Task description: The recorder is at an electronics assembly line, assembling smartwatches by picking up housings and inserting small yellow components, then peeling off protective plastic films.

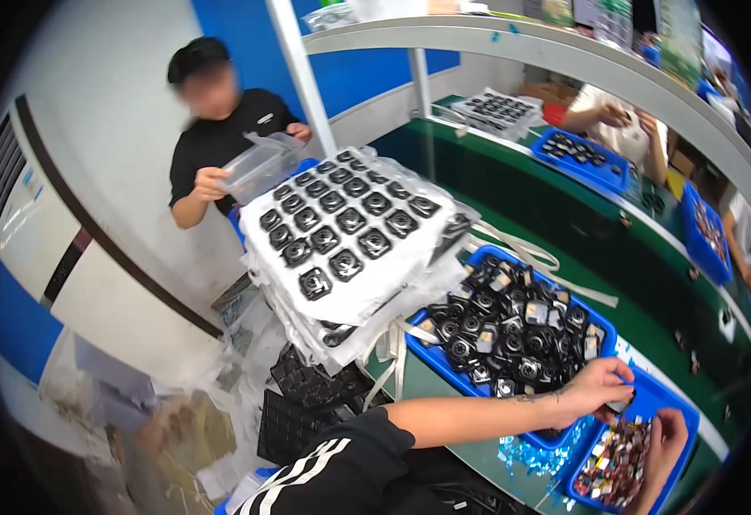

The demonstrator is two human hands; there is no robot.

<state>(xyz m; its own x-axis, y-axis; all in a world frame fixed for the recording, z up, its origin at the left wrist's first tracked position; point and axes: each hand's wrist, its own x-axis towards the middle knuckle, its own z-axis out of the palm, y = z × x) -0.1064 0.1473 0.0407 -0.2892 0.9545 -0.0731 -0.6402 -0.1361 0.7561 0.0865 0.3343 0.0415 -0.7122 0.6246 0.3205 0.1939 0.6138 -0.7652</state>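
Note:
My left hand [597,388] reaches in over the corner between two blue trays. Its fingers are closed on a small black square part [621,403], mostly covered by the fingertips. My right hand [667,442] is at the right side of the smaller blue tray [686,410], fingers curled together; what they hold, if anything, is hidden. In that tray lies a heap of small reddish and silvery pieces [611,463]. Left of it, a larger blue tray [609,323] is piled with black square parts with round centres [513,335].
Blue shiny scraps [534,455] lie on the green bench beside the trays. A stack of white-lined trays [307,300] holds rows of black parts. A person [229,146] holds a clear plastic box [264,167]. A white shelf [513,36] spans above; others work across the green belt [556,232].

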